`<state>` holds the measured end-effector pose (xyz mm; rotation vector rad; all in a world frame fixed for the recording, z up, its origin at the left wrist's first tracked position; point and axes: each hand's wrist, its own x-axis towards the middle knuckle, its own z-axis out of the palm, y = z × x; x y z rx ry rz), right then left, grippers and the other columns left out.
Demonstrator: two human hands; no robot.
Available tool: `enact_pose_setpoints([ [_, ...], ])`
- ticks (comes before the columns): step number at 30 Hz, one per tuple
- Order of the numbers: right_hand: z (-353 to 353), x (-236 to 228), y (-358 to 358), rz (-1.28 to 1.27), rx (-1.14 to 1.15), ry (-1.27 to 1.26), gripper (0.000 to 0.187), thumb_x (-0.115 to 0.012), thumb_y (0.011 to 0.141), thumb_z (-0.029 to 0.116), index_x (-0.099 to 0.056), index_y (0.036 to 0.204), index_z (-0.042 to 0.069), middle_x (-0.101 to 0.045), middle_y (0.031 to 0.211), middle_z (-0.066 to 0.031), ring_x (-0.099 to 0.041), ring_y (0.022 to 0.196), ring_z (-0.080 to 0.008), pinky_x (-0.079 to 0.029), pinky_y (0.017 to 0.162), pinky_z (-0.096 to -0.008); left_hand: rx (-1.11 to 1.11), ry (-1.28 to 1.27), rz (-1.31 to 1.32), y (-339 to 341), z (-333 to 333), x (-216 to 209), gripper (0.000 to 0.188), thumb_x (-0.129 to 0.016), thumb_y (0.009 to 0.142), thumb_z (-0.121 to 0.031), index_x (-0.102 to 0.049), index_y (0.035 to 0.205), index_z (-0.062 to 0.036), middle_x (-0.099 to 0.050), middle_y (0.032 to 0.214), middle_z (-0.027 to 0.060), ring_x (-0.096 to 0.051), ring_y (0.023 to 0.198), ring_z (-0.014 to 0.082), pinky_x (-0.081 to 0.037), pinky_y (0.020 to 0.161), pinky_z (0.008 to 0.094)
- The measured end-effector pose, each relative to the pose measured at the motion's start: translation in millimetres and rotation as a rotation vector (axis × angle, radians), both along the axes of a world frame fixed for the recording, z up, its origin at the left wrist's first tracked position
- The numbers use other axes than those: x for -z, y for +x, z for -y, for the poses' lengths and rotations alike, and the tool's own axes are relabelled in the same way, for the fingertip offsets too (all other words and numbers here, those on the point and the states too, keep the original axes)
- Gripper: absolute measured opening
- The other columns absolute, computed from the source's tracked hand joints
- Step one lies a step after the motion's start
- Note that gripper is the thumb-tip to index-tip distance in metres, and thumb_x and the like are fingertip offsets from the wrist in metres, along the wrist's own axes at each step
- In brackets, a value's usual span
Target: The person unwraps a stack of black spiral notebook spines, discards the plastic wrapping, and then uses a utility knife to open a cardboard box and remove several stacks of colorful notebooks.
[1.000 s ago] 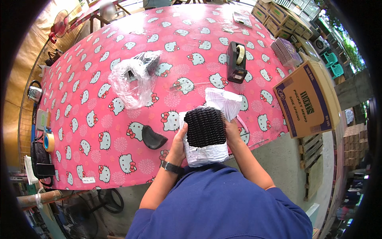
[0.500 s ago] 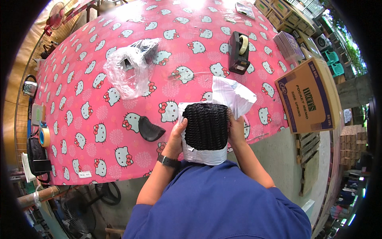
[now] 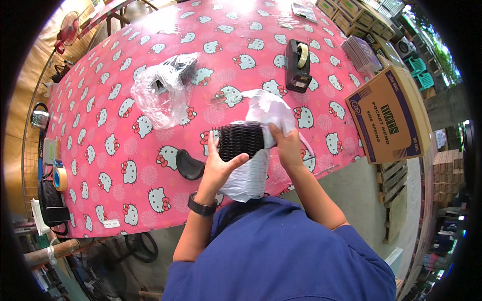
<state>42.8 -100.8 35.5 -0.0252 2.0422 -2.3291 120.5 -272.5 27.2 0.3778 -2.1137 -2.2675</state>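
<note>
At the table's near edge, a black, finely ridged bundle (image 3: 241, 139) is partly covered by a white paper-like wrapper (image 3: 244, 178). My left hand (image 3: 221, 163) grips its left side, thumb laid across the front and fingers up along the edge. My right hand (image 3: 285, 143) is closed on the wrapper at the bundle's right, where a loose flap (image 3: 272, 108) rises beyond it. What the bundle consists of cannot be made out. Left of my left hand lies a curved, dark, smooth piece (image 3: 191, 164), not touched.
Crumpled clear plastic (image 3: 163, 95) with something dark inside lies on the pink patterned tablecloth (image 3: 145, 173). Farther off stands a black tape dispenser (image 3: 297, 67). A cardboard box (image 3: 386, 118) is at the right edge; tape rolls (image 3: 59, 176) sit at the left edge.
The bundle has tilted and moved slightly left. My right hand has shifted from its side onto the wrapper, and the flap has swung leftward. My left thumb now lies across the front.
</note>
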Motion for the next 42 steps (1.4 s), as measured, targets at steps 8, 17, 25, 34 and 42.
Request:
enact_pose_setpoints([
  [8, -19.4, 51.7, -82.7, -0.131, 0.074, 0.750, 0.031, -0.061, 0.078, 0.016, -0.053, 0.101, -0.003, -0.062, 0.080, -0.0215, -0.061, 0.077, -0.0317, -0.046, 0.071, -0.0383, 0.135, 0.187, 0.087, -15.3, 38.9, 7.8, 0.101, -0.077, 0.061, -0.028, -0.015, 0.135, 0.0012, -0.040, 0.126, 0.0122, -0.037, 0.118, 0.0212, -0.028, 0.100, 0.0327],
  [17, -43.3, 72.0, -65.9, 0.289, -0.196, 0.612, 0.061, -0.064, 0.074, 0.043, -0.047, 0.113, -0.001, -0.061, 0.097, -0.0191, -0.060, 0.089, -0.0308, -0.046, 0.077, -0.0402, 0.038, 0.309, -0.091, 6.7, 41.3, 27.4, 0.104, -0.075, 0.059, -0.026, -0.012, 0.138, -0.0018, -0.039, 0.129, 0.0136, -0.035, 0.123, 0.0228, -0.024, 0.103, 0.0333],
  [25, -6.2, -31.7, 4.9, 0.046, -0.533, 0.136, 0.067, -0.068, 0.076, 0.031, -0.038, 0.125, -0.002, -0.047, 0.122, -0.0117, -0.047, 0.110, -0.0162, -0.035, 0.093, -0.0300, 0.066, 0.133, -0.391, 19.4, 7.2, -15.8, 0.124, -0.075, 0.048, 0.000, 0.008, 0.139, -0.0132, -0.034, 0.131, 0.0142, -0.039, 0.119, 0.0285, -0.033, 0.100, 0.0399],
  [34, 13.9, -56.9, 7.8, -0.544, -0.222, 0.285, 0.027, -0.071, 0.070, 0.008, -0.062, 0.094, -0.001, -0.064, 0.088, -0.0069, -0.058, 0.079, -0.0111, -0.046, 0.072, -0.0276, 0.043, -0.127, -0.335, 28.4, 10.1, 9.7, 0.125, -0.078, 0.054, -0.003, 0.017, 0.135, -0.0071, -0.035, 0.129, 0.0157, -0.039, 0.119, 0.0269, -0.028, 0.102, 0.0409],
  [42, 14.6, -24.0, -28.5, 0.131, -0.083, -0.396, 0.019, -0.054, 0.084, 0.009, -0.059, 0.094, -0.006, -0.063, 0.087, -0.0109, -0.061, 0.076, -0.0142, -0.050, 0.065, -0.0271, 0.052, -0.213, -0.466, 26.2, 9.3, 12.9, 0.132, -0.083, 0.051, -0.008, 0.019, 0.135, -0.0096, -0.029, 0.135, 0.0161, -0.034, 0.124, 0.0282, -0.025, 0.104, 0.0425],
])
